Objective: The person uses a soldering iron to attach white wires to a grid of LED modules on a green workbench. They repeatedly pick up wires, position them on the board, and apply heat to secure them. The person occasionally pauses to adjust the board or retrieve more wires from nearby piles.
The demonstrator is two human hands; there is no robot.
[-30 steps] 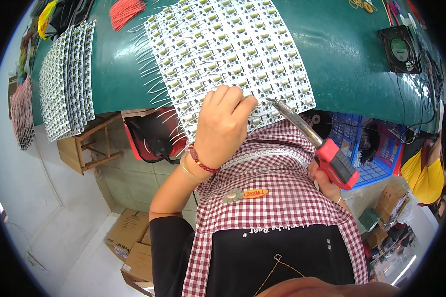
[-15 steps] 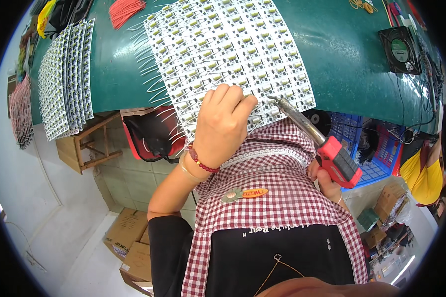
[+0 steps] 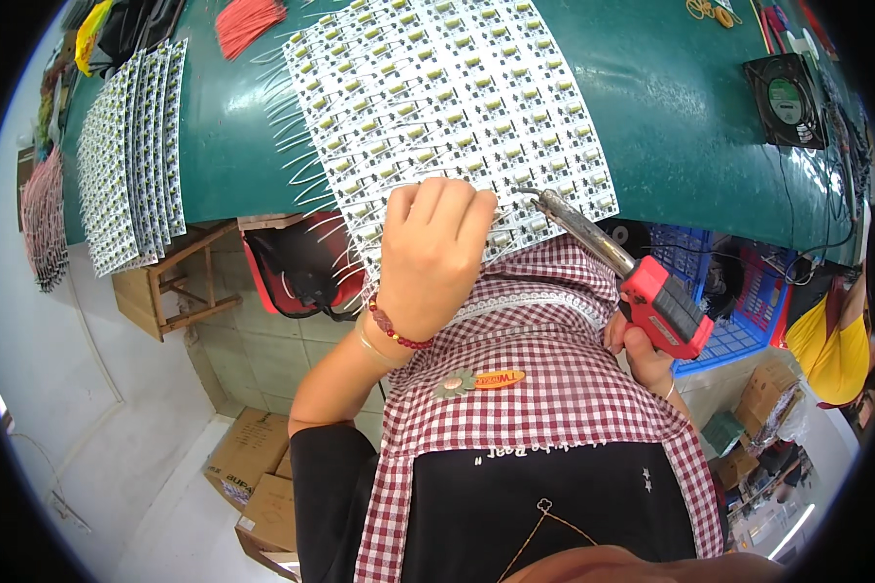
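Observation:
A large white sheet of circuit boards (image 3: 462, 102) lies at the table's near edge, with rows of yellow-green parts and white wires sticking out along its left side. Over its lower part, my left hand (image 3: 433, 243) is closed, fingers curled down toward the boards; whatever is between the fingertips is hidden. My right hand (image 3: 644, 358) grips the red and black handle of a soldering iron (image 3: 588, 231). The iron's bent tip is over the sheet, just right of my left fingers; whether it touches a board I cannot tell.
More board sheets (image 3: 131, 160) lie overlapped at the left of the green table (image 3: 666, 107). Red wires (image 3: 248, 24) sit at the back, a black fan (image 3: 786, 100) at the right. Below are a blue crate (image 3: 734, 335), a wooden stool (image 3: 151, 296) and cardboard boxes (image 3: 253, 452).
My left hand has drawn slightly nearer to me, its knuckles lower over the sheet. The soldering iron has shifted only slightly, its tip a little to the left.

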